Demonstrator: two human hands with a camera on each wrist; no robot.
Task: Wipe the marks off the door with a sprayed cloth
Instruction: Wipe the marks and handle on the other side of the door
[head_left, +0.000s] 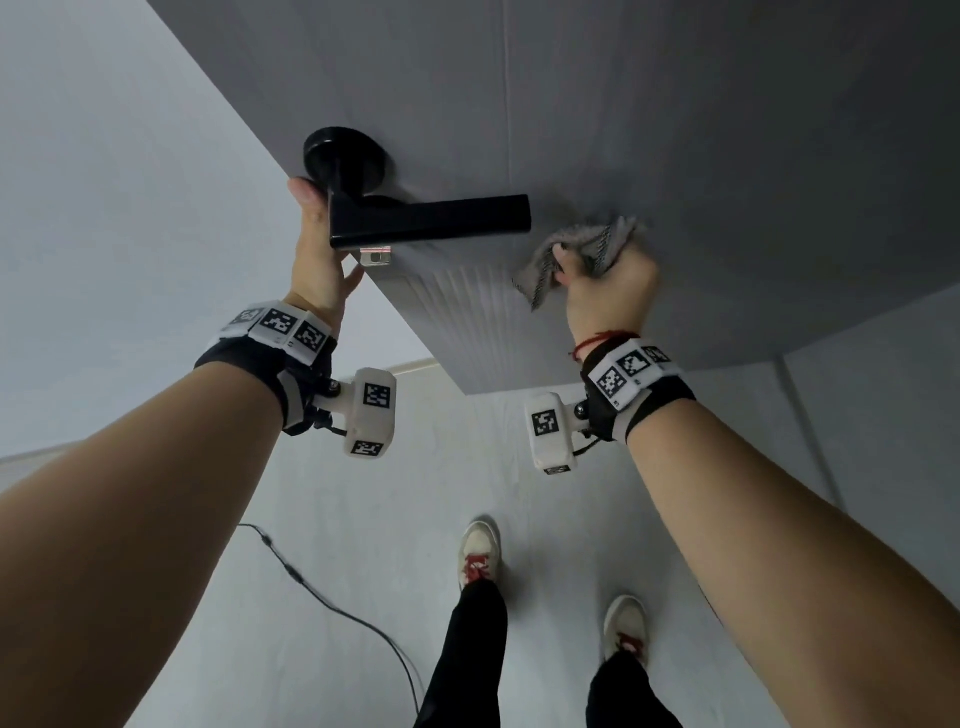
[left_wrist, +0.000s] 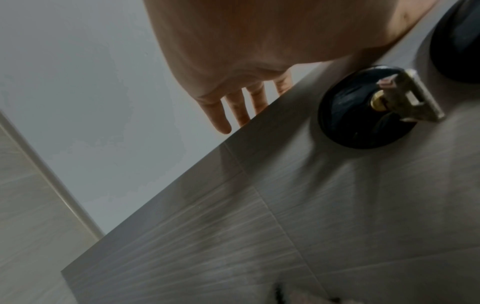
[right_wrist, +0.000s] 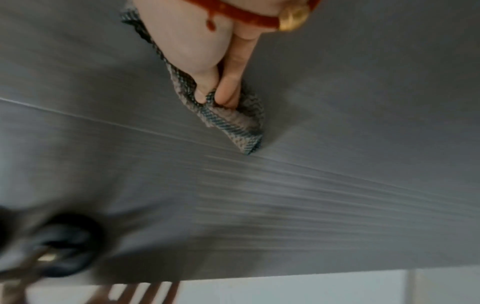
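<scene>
We press the bunched cloth (head_left: 584, 249) against the grey door (head_left: 727, 130) with our right hand (head_left: 608, 291), fingers (right_wrist: 228, 88) curled and clamped on the fabric, just right of the black lever handle (head_left: 431, 221). Our left hand (head_left: 317, 249) steadies the door's left edge, fingers (left_wrist: 233, 109) straight and apart, wrapped behind the edge beside the latch (left_wrist: 405, 96). We cannot make out any marks in these blurred views, so a spot may get missed. If our left hand slackens, the door could swing away under the wiping pressure. A loose cloth corner could also catch on the handle's end.
</scene>
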